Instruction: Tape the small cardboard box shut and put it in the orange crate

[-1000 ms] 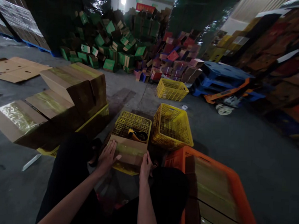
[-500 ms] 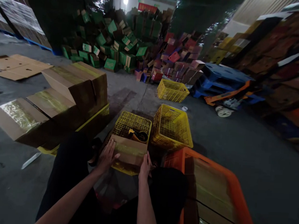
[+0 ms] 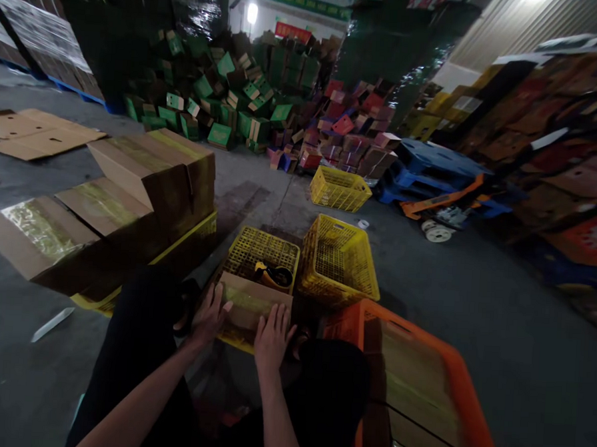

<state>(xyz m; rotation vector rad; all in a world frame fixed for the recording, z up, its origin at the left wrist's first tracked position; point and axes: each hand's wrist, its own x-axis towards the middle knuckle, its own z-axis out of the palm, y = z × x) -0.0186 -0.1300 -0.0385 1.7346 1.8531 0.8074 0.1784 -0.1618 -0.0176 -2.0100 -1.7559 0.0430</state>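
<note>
A small cardboard box [image 3: 247,302] with clear tape along its top rests on an upturned yellow crate [image 3: 264,245] between my knees. My left hand [image 3: 210,317] lies against the box's left end, fingers stretched out and thumb apart. On the front right part of the box my right hand [image 3: 273,339] is laid with its fingers spread. Just behind the box a yellow-and-black tape dispenser [image 3: 272,275] lies on the crate. Neither hand is wrapped round anything.
Taped cartons [image 3: 104,203] fill a yellow crate on the left. An orange crate [image 3: 451,358] with boxes stands at my right, near an open yellow crate [image 3: 341,259]. Farther off are another yellow crate [image 3: 340,188], blue pallets [image 3: 439,161] and a pallet jack [image 3: 442,214].
My right hand has moved from the box's right end onto its front right part, its fingers now spread. My left hand stays at the left end. The view has tilted up slightly.
</note>
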